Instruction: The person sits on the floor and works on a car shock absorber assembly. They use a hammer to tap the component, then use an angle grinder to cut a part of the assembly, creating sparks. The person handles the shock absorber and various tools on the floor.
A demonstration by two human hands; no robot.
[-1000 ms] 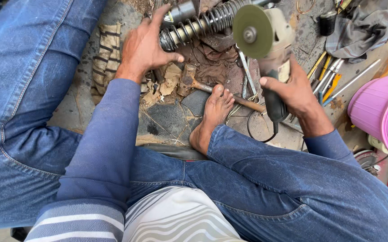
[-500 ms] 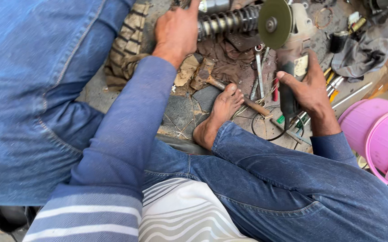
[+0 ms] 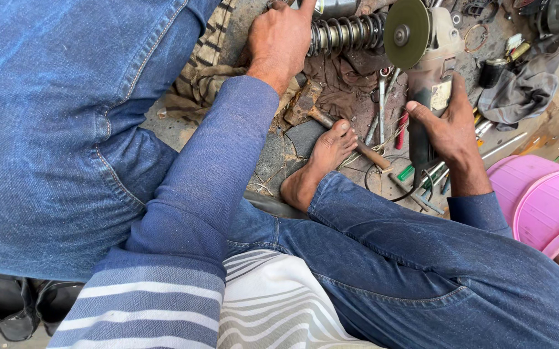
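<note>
— Fingers (image 3: pixel 421 113) of the right hand (image 3: pixel 450 132) first: what are they doing?

— Wrapped tight round the dark body of the grinder (image 3: pixel 424 77), thumb on the near side. The grinder points away from the person, with its greenish disc (image 3: pixel 407 24) at the far end, facing the camera.

— And the left hand (image 3: pixel 281 40)?

— Pressed down on the near end of the spring (image 3: pixel 347 32), a dark coil lying across the ground at the top of the view. Its fingers curl over the coil; one is stretched toward a metal cylinder (image 3: pixel 334 6) above. Whether they grip the coil fully or only press on it, I cannot tell.

— How close is the disc to the spring?

— Right at the spring's other end. It looks to be touching or just beside the last coils, but the disc hides the meeting point.

— What lies about?

— A bare foot (image 3: pixel 321 165) rests on the ground between the two arms, with a hammer (image 3: pixel 331 126) just beyond the toes. Wrenches (image 3: pixel 383 103) and screwdrivers (image 3: pixel 421 171) are scattered under the grinder, and a black cable (image 3: pixel 389 184) loops near them. A grey rag (image 3: pixel 518 90) sits to the right, a striped cloth (image 3: pixel 198 77) to the left, and a pink tub (image 3: pixel 544 203) stands at the right edge.

— Clothing?

— Blue jeans and a blue sleeve with striped cuffs.
</note>
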